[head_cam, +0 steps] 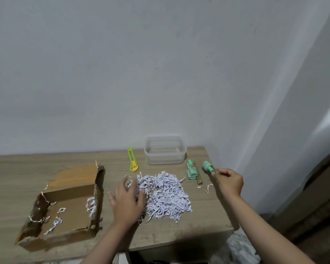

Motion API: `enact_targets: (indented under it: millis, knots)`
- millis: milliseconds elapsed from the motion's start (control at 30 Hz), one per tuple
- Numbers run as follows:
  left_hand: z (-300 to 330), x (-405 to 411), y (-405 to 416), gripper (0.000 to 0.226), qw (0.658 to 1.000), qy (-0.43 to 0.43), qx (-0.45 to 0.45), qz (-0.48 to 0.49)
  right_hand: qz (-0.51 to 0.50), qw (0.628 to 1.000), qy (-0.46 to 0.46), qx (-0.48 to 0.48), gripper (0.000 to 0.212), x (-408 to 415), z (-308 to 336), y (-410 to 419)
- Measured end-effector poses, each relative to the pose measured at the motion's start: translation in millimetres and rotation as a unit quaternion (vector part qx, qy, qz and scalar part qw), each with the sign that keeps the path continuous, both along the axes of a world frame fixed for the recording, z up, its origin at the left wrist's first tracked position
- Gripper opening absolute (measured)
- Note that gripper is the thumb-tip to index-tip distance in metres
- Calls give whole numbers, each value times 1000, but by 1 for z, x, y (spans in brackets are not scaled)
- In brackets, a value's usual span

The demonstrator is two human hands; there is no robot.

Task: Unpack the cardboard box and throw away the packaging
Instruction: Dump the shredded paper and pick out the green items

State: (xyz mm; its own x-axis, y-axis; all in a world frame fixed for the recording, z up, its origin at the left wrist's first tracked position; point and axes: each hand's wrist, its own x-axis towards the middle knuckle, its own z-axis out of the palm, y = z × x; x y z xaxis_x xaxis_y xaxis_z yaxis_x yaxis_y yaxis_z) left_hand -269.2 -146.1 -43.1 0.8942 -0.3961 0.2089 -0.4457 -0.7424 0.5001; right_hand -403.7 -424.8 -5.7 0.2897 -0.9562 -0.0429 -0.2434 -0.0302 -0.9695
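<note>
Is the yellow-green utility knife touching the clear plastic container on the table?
Apart. The head view shows a strip of bare tabletop between the utility knife and the clear container's left wall; the knife lies flat to the container's left.

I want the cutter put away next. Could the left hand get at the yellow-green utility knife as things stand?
Probably yes. The left hand rests on the shredded paper, and the utility knife lies in the open just beyond it on the table, nothing covering it or standing between them.
</note>
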Motion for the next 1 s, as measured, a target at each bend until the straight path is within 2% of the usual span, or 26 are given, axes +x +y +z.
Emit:
enact_targets:
  millis: [133,333,433,500,600,733,800,900,1000]
  knots:
    - [-15,-5,12,82,998,44,-17,30,17,999,33,-26,20,13,-21,-15]
    - [-29,-9,11,85,997,50,-29,50,88,990,77,-84,23,14,-39,-25]
    - [-30,-6,10,89,997,54,-29,40,73,983,77,-148,17,4,-41,-17]
    - [-30,-6,9,90,997,54,-30,35,90,971,89,-204,12,-3,-43,-9]
    - [-29,-6,10,90,997,61,-27,23,172,938,153,-260,16,-8,-54,3]
    - [-30,-6,11,84,998,60,-24,3,170,934,188,-250,16,-9,-63,21]
    - [-30,-7,12,78,997,59,-48,-34,187,938,168,-239,17,-9,-65,35]
    - [-26,-10,13,67,985,58,-123,-102,273,935,78,-212,27,-9,-62,59]
    - [-21,-9,13,70,984,41,-155,-78,289,936,20,-203,44,-5,-59,75]
